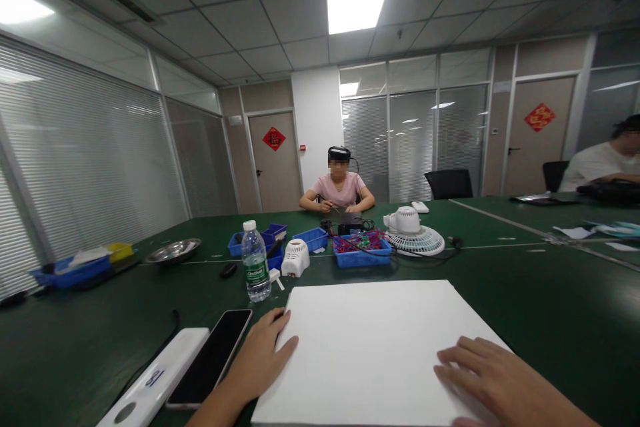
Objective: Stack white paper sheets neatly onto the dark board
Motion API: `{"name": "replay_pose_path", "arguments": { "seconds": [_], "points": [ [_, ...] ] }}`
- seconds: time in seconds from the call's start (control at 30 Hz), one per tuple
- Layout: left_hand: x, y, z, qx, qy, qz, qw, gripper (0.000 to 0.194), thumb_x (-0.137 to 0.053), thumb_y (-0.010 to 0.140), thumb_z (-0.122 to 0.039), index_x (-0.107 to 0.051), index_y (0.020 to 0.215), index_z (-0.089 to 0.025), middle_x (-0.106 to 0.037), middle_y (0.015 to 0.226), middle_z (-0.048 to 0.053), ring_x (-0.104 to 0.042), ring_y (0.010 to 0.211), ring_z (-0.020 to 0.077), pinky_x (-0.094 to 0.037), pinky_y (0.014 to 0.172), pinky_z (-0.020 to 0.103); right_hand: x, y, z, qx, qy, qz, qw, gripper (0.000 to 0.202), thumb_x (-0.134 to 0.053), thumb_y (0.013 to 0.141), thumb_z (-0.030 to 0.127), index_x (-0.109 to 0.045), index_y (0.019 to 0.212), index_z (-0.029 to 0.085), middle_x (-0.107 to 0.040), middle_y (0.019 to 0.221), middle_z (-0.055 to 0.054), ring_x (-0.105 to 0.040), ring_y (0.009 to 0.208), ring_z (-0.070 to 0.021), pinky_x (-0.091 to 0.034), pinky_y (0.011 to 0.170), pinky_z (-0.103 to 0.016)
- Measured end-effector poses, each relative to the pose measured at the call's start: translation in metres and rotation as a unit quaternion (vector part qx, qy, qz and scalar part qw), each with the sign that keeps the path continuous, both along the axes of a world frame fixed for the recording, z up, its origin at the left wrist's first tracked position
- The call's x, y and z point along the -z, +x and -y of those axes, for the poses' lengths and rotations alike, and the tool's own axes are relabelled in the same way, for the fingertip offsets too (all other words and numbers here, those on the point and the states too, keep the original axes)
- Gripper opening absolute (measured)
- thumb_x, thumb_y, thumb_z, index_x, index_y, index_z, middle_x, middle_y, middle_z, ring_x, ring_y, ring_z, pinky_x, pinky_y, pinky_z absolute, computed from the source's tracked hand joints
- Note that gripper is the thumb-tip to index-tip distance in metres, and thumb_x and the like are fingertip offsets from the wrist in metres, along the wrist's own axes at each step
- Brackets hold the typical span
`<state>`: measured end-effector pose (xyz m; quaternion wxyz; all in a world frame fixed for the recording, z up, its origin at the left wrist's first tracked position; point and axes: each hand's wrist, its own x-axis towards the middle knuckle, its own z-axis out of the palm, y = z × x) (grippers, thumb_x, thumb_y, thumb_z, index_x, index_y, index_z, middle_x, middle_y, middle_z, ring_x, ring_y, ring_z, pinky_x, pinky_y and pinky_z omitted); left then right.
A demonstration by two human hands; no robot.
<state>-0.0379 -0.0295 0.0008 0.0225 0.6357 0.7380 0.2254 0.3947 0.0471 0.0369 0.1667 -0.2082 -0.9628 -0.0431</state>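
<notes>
A white board [375, 340] lies flat on the green table [550, 307] in front of me. My left hand [260, 357] rests on its left edge, fingers apart, holding nothing. My right hand [493, 377] lies palm down on the board's right side, fingers spread. Just left of my left hand a black phone [213, 357] lies face up, and beside it a white rectangular device [157, 380] with a cable.
A water bottle [255, 261] stands behind the board, next to a white fan part [295, 257]. Blue bins [363, 248], a white fan [414, 232] and a metal dish [173, 250] sit farther back. One person sits across the table, another at the right.
</notes>
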Motion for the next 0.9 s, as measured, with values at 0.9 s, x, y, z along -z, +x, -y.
{"name": "replay_pose_path", "arguments": {
  "seconds": [0.9],
  "points": [
    [0.0, 0.004, 0.002, 0.0, -0.054, -0.024, 0.998, 0.071, -0.047, 0.09, -0.053, -0.044, 0.148, -0.012, -0.035, 0.158, 0.017, -0.03, 0.147, 0.0322, -0.022, 0.12, 0.051, 0.073, 0.067, -0.099, 0.396, -0.127, -0.112, 0.902, 0.085, -0.048, 0.084, 0.075, -0.058, 0.136, 0.009, -0.061, 0.129, -0.018, -0.059, 0.118, -0.0395, -0.041, 0.106, -0.06]
  ]
}}
